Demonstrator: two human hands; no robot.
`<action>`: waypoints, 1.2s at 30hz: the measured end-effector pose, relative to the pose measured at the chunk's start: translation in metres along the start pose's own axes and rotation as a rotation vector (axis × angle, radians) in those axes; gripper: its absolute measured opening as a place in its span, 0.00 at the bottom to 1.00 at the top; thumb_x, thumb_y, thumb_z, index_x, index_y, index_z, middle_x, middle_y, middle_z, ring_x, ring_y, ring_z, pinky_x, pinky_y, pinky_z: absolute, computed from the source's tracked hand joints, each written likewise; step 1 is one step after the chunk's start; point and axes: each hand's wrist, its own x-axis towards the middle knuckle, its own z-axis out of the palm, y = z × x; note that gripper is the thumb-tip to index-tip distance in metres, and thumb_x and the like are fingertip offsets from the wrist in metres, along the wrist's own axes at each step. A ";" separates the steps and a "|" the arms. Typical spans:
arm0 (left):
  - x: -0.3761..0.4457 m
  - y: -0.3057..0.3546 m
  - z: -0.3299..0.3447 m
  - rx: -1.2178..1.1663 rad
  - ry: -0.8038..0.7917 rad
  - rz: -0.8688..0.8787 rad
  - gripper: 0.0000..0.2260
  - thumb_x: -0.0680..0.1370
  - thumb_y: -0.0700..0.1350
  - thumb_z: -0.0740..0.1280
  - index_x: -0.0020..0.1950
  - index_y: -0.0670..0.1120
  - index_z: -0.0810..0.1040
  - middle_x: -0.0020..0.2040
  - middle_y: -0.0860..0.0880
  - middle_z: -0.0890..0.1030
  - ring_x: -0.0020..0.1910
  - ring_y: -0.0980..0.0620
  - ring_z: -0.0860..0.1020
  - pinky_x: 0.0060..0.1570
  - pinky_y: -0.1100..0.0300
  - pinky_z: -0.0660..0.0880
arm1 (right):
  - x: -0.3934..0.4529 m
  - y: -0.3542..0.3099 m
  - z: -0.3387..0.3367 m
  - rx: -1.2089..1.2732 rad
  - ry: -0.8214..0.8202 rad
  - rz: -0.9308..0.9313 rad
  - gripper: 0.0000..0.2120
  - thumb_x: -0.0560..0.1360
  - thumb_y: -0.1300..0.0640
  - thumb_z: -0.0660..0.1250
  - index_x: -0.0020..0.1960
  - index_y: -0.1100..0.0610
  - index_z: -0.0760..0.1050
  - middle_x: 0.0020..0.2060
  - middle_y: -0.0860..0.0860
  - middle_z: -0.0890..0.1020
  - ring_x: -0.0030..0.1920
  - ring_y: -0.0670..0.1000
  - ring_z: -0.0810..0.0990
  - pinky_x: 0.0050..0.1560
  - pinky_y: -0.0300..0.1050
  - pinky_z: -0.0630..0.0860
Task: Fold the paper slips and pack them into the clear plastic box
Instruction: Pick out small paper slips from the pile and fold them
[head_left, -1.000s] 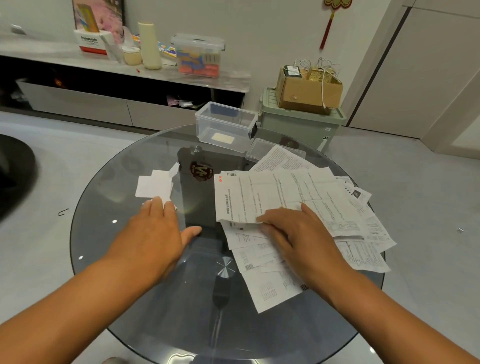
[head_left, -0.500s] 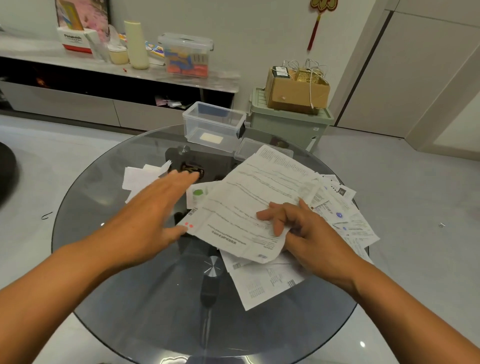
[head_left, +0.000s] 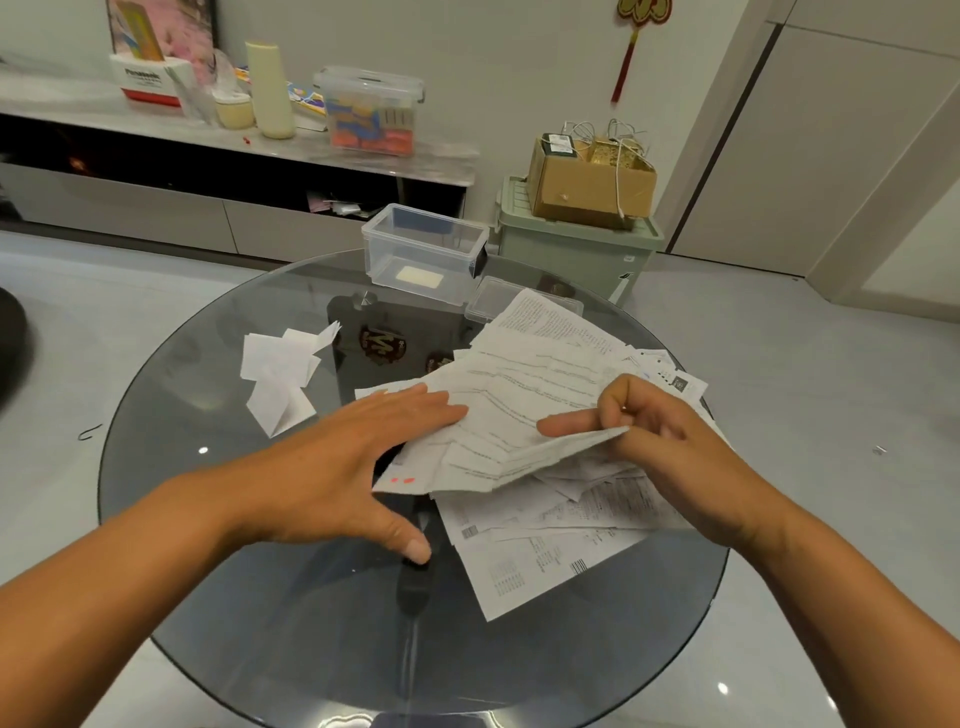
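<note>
Head view, surface: we look down on a round smoked-glass table (head_left: 249, 597) standing on a pale glossy floor.
Head view, room: beyond both hands runs a low wall cabinet (head_left: 156, 202) with a bottle, cartons and a lidded tub on top; a green storage bin (head_left: 576, 254) carrying a cardboard box (head_left: 587, 187) stands behind the table's far edge.
Left hand: our left hand (head_left: 337, 467) lies flat, fingers straight, fingertips on the near-left edge of the printed sheet (head_left: 519, 395), thumb spread toward us.
Right hand: our right hand (head_left: 670, 447) pinches the sheet's right side, forefinger stretched along it, other fingers curled.
Sheet: it spans between the two hands, its right side raised off the pile.
Pile: loose paper slips (head_left: 545, 540) lie under and just nearer us than the right hand.
Folded slips: white folded pieces (head_left: 280, 374) lie beyond the left hand, apart from it.
Container: the clear plastic box (head_left: 426, 249) sits open, well beyond the fingers; one pale slip lies on its floor.
Lid: a clear lid (head_left: 493, 301) lies just beside the box, partly under the sheet.
</note>
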 end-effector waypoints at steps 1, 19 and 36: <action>0.002 0.003 0.001 -0.039 0.043 0.021 0.45 0.66 0.67 0.77 0.77 0.72 0.54 0.76 0.76 0.50 0.75 0.74 0.44 0.76 0.62 0.50 | 0.000 0.001 -0.001 0.014 0.007 -0.004 0.08 0.82 0.64 0.61 0.45 0.57 0.66 0.56 0.53 0.87 0.64 0.54 0.82 0.70 0.64 0.71; 0.050 0.033 0.038 -0.526 0.365 -0.163 0.41 0.74 0.46 0.77 0.74 0.70 0.54 0.55 0.62 0.84 0.51 0.59 0.84 0.49 0.49 0.84 | -0.010 0.026 0.004 0.029 0.321 0.247 0.30 0.71 0.57 0.80 0.68 0.44 0.71 0.53 0.44 0.87 0.51 0.51 0.88 0.55 0.60 0.83; 0.059 0.023 0.046 0.300 0.042 0.100 0.26 0.81 0.63 0.41 0.78 0.66 0.62 0.81 0.58 0.57 0.80 0.55 0.53 0.78 0.51 0.52 | -0.002 0.028 0.007 -0.235 0.611 0.270 0.31 0.78 0.46 0.71 0.76 0.39 0.60 0.39 0.49 0.83 0.42 0.48 0.84 0.49 0.54 0.82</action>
